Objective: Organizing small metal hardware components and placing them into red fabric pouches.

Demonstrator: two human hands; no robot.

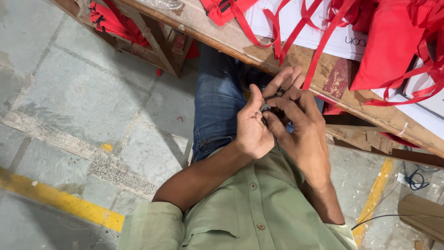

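Head view looks down on a small dark clip [269,107], only partly visible, pinched between both hands just above the person's lap, near the middle of the picture. It sits where the fingertips meet, so its exact shape cannot be made out; a bit of grey or metal shows beside the thumb.

Left hand [253,125] is turned palm up, thumb raised toward twelve o'clock, its grip closed around the clip from the nine o'clock side. Right hand [300,125] comes in from three o'clock, fingers curled over the top, its grip also closed on the same piece. Holding it so close to the body, with both wrists braced near the green shirt [249,208], seems to steady fine finger work on a tiny part.

Blue jeans [215,102] run up toward twelve o'clock beneath the hands. Beyond them, from twelve to three o'clock, a worn wooden desk [296,55] crosses at a slant; it carries red fabric [393,41], loose red straps [286,32] hanging over the edge and white sheets [296,18] beneath them, within easy reach of the seated person. More red cloth [108,21] is stuffed under the desk frame at eleven o'clock.

Grey stone floor [69,92] fills the nine o'clock side, with a yellow painted line [55,199] at seven o'clock and another at four o'clock, where a black cable [414,180] lies.
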